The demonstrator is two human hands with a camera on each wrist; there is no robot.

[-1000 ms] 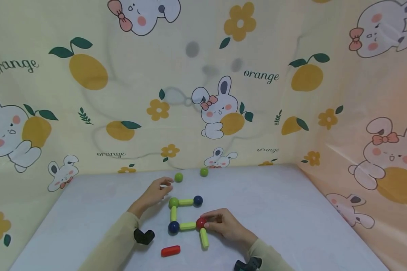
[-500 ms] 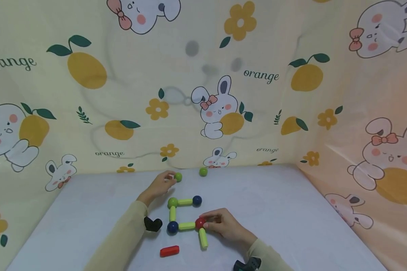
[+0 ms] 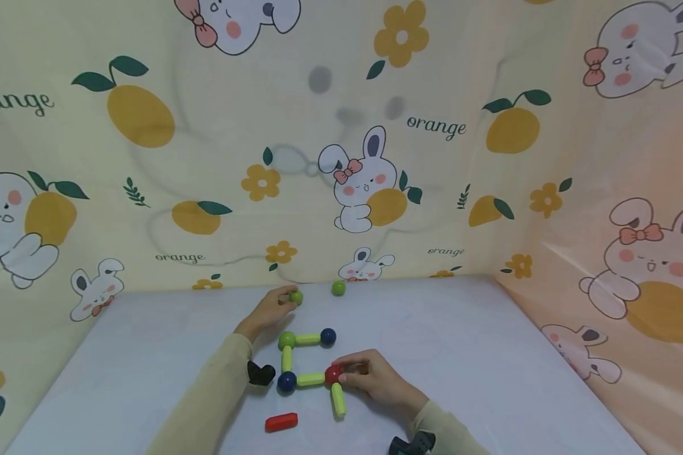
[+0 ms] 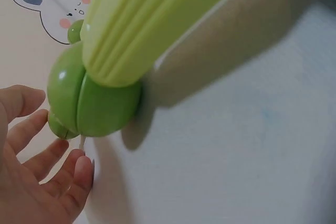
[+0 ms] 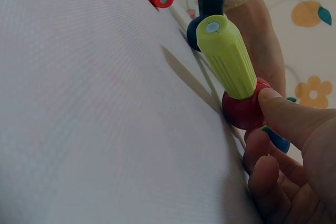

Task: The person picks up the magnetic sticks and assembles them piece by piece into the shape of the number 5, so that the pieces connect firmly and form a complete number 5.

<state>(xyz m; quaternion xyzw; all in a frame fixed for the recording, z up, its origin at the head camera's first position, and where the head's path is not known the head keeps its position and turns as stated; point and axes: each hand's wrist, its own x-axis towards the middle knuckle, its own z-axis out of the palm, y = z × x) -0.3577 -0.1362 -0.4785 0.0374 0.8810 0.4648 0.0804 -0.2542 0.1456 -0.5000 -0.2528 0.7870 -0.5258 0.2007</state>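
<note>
At the far side of the table my left hand (image 3: 270, 311) holds a green ball (image 3: 296, 297) between thumb and fingers. In the left wrist view that ball (image 4: 62, 128) is partly hidden behind a larger-looking green ball (image 4: 105, 100). My right hand (image 3: 382, 382) pinches a red ball (image 3: 332, 375) with thumb and fingertips. From the red ball, one yellow-green rod (image 3: 338, 401) points toward the front, and another rod (image 3: 310, 380) runs left to a dark blue ball (image 3: 287, 382). A third rod (image 3: 287, 358) joins that to a green corner ball (image 3: 287, 340).
From the corner ball a rod (image 3: 308, 339) leads right to another dark blue ball (image 3: 327, 337). A loose green ball (image 3: 338, 288) lies near the back cloth wall. A red rod (image 3: 281, 422) lies by itself on the white table (image 3: 461, 354) near the front.
My left hand has moved forward and right to the green ball at the back, and its fingers have closed round it. My right hand has stayed on the red ball.
</note>
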